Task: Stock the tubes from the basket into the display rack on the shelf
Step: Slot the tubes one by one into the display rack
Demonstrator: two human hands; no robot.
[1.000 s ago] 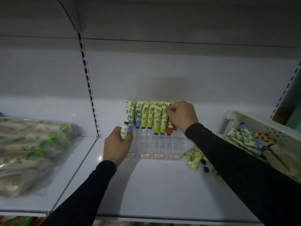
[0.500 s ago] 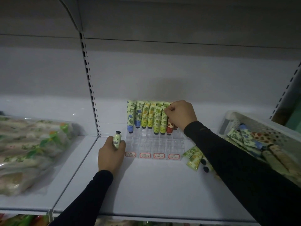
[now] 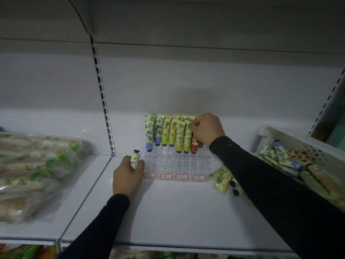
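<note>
A clear stepped display rack point(image 3: 176, 165) stands on the white shelf point(image 3: 168, 212), with several patterned tubes point(image 3: 169, 132) cap-down in its back rows. My right hand point(image 3: 206, 128) pinches the top of a tube at the right end of those rows; a red tube point(image 3: 194, 145) shows just below my fist. My left hand point(image 3: 127, 176) rests on the shelf left of the rack and grips a pale green tube point(image 3: 134, 158) upright, black cap on top. A white perforated basket point(image 3: 291, 139) at the right holds several more tubes.
Two green tubes point(image 3: 222, 179) lie loose on the shelf between rack and basket. Red-edged price labels point(image 3: 173, 177) line the rack's front. Bagged goods point(image 3: 35, 171) fill the neighbouring shelf at the left, beyond a slotted upright point(image 3: 104, 109).
My left hand has dropped back from the rack's left end down to the shelf, still holding the pale green tube. My right hand has stayed at the tube tops.
</note>
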